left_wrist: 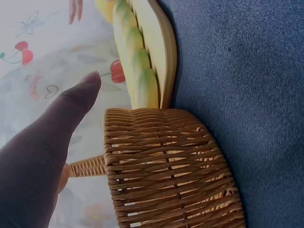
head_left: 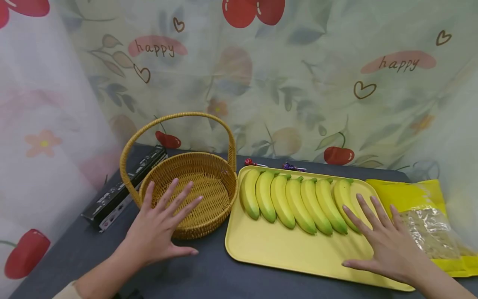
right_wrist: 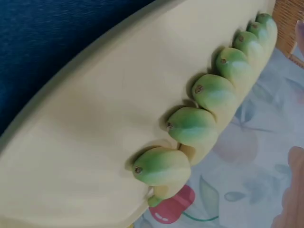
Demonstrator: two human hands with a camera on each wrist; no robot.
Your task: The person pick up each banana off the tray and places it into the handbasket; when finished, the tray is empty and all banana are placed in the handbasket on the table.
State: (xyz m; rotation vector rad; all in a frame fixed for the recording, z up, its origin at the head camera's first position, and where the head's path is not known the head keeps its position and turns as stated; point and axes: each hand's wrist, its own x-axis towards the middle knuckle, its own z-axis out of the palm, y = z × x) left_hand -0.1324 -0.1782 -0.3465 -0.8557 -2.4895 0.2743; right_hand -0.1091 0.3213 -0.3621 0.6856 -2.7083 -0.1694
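Note:
My left hand (head_left: pixel 154 230) hovers with spread fingers over the near side of a wicker basket (head_left: pixel 219 211) with a tall arched handle, holding nothing. In the left wrist view the thumb (left_wrist: pixel 71 107) stretches above the basket's woven side (left_wrist: pixel 161 166). My right hand (head_left: pixel 390 245), fingers also spread, is over the right part of a yellow tray (head_left: pixel 269 251) and grips nothing. On the tray lies a row of several bananas (head_left: pixel 293 203) side by side, green at their tips. The right wrist view shows those green banana ends (right_wrist: pixel 213 92) close up, with part of the hand (right_wrist: pixel 290 190) at the edge.
Left of the basket lies a long dark box (head_left: pixel 123 191). Behind the tray are a red-wrapped lollipop (head_left: pixel 249 162) and a purple-wrapped one (head_left: pixel 289 167). A yellow bag with a clear window (head_left: pixel 425 224) sits at the right. Printed curtains (head_left: pixel 261 83) surround the dark table (head_left: pixel 209 274).

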